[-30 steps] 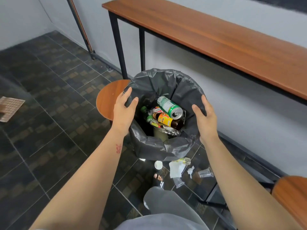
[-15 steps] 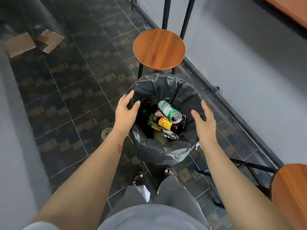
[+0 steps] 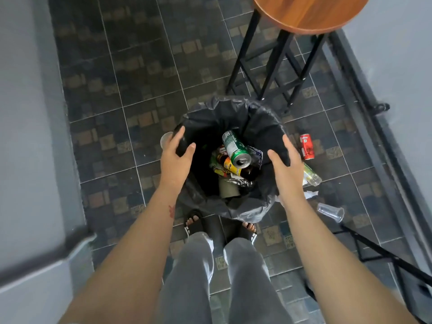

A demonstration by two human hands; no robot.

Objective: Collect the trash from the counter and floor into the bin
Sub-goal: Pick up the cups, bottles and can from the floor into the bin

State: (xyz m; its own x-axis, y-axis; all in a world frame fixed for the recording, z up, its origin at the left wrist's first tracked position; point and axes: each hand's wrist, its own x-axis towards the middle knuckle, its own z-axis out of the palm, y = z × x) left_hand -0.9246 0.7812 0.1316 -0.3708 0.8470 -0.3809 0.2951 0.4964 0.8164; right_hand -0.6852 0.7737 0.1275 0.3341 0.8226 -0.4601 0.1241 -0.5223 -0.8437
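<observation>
Bin (image 3: 233,118) now floor-level, red can (image 3: 306,146), plastic cup (image 3: 330,211) newly beside it

The stool (image 3: 311,12) seat is cut off at the top edge; the right hand (image 3: 288,170) partly hides a bottle (image 3: 312,176).

Tiled floor (image 3: 145,90) — bin (image 3: 259,206), can (image 3: 306,146), cup (image 3: 330,211)

Black-lined bin (image 3: 233,206) stands upright on tiles, holding a green can (image 3: 235,147) atop bottles.
</observation>
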